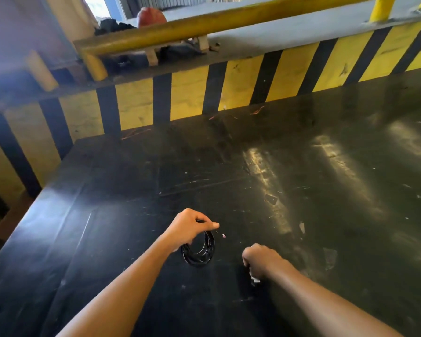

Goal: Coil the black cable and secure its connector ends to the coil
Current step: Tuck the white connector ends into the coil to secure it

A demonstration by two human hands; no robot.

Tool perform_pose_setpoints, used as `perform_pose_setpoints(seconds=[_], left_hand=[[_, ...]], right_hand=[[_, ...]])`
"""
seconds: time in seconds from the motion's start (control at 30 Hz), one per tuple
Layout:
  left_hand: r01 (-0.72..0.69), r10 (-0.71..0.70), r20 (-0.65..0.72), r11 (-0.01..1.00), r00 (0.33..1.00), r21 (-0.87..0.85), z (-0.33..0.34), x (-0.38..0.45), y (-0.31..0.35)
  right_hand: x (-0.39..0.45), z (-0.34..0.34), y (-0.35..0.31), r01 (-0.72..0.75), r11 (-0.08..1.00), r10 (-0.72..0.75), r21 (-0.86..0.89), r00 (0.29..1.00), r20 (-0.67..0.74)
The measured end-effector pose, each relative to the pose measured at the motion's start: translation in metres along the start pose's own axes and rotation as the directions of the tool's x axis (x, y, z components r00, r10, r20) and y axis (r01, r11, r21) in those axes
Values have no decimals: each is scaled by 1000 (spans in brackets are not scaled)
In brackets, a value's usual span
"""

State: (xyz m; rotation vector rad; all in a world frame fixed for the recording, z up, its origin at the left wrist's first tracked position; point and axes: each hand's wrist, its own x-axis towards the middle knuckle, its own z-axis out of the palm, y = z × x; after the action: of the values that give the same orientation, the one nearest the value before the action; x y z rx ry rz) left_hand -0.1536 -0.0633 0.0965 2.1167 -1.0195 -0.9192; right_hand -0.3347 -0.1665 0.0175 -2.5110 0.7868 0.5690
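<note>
Black cable point(201, 251), wound into a small coil of several loops, hangs from the left hand point(188, 228), whose fingers are pinched together on the top of the loops; the coil's lower edge sits at the dark, scuffed table point(301, 190). To the right, apart from the coil, the right hand point(261, 260) is curled closed, knuckles up, with something small and pale showing beneath it that is too unclear to identify. A yellow-and-black striped barrier point(241, 86) runs behind the table
</note>
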Motion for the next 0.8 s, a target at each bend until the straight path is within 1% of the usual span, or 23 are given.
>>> perform_pose_setpoints(seconds=[0.07,0.1,0.17,0.27,0.33,0.4,0.53,0.63,0.7,0.8], left_hand=[[7,-6,-56,1000,998,14,-5,5,5],[0,3,-88,999,996,34,-9,8,7],[-38,48,-148,997,988,72,-18,14,19],[-104,106,-189,994,976,25,-38,20,51],[-161,156,-198,987,968,-6,-53,20,75],[-233,224,-167,972,960,-38,-68,17,102],[-362,360,-86,932,929,-2,-93,4,147],[-407,408,-52,913,912,23,-106,-4,168],[-420,422,-29,905,906,65,-111,-9,177],[-426,434,-30,894,900,138,-113,-14,186]], right_hand=[[3,-20,-1,17,991,-13,130,1000,-28],[6,-35,-1,61,979,-47,194,996,-77],[6,-74,-1,183,935,-115,303,967,-227],[-11,-142,-6,344,866,-184,364,894,-408],[-27,-182,-11,415,845,-229,337,850,-474],[-42,-217,-17,459,849,-276,261,807,-523],[-68,-266,-33,493,864,-348,100,729,-589],[-80,-286,-40,503,863,-388,32,703,-596],[-85,-294,-42,521,854,-424,3,699,-576],[-92,-301,-46,559,829,-468,-13,681,-563]])
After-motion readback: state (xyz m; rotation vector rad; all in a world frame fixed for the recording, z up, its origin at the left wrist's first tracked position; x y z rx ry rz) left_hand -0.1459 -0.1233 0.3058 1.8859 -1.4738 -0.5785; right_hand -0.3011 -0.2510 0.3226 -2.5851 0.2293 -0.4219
